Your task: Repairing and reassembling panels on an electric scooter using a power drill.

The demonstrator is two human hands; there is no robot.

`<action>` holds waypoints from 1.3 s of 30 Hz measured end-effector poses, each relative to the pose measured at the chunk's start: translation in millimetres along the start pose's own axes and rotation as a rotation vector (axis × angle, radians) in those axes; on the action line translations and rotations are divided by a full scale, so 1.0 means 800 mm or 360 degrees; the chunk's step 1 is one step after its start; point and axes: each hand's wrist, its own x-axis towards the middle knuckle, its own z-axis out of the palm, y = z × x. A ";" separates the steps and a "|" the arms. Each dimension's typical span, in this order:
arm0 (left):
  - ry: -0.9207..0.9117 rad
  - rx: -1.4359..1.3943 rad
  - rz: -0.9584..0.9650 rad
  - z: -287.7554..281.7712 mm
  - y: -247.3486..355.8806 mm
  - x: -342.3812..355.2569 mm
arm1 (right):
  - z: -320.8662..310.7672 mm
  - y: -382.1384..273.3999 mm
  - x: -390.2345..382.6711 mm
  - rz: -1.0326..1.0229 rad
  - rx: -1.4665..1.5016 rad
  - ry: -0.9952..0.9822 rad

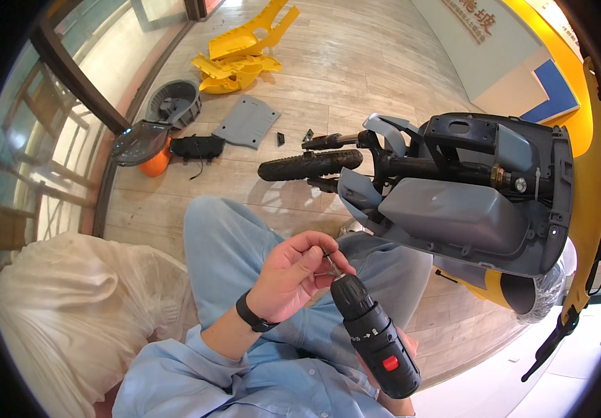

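Above my lap, a black cordless drill (368, 327) with a red switch points up and to the left. My right hand (410, 346) grips it from behind, and the drill body hides most of those fingers. A silvery bit (333, 266) sticks out of the chuck. Around the bit's tip, my left hand (292, 273) is closed in a pinch, with a black band on its wrist. A tiny dark piece, perhaps a screw, shows between thumb and fingers at the tip. To the right stands a partly dismantled scooter (453, 216) with grey panels and its front wheel (311, 167).
Yellow body panels (241, 52) lie on the wood floor at the back. Left of them are a grey tub (175, 102), a flat grey panel (247, 121), a black part (197, 147) and an orange object (154, 165). White sheeting (84, 306) bulges at my left. A yellow panel (596, 167) rises far right.
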 end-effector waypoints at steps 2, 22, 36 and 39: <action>-0.0016 -0.0010 0.0000 0.000 -0.001 0.000 | 0.000 0.003 0.000 -0.0027 -0.0018 0.0000; 0.1768 -0.0301 -0.0430 -0.244 -0.245 0.210 | 0.026 -0.073 0.139 0.0006 0.0036 0.0117; 0.1199 -0.0488 -0.0628 -0.272 -0.244 0.186 | 0.182 -0.126 0.392 0.0346 -0.0426 -0.0493; 0.1199 -0.0468 -0.0601 -0.282 -0.243 0.188 | 0.199 -0.109 0.429 0.0359 -0.0541 -0.0626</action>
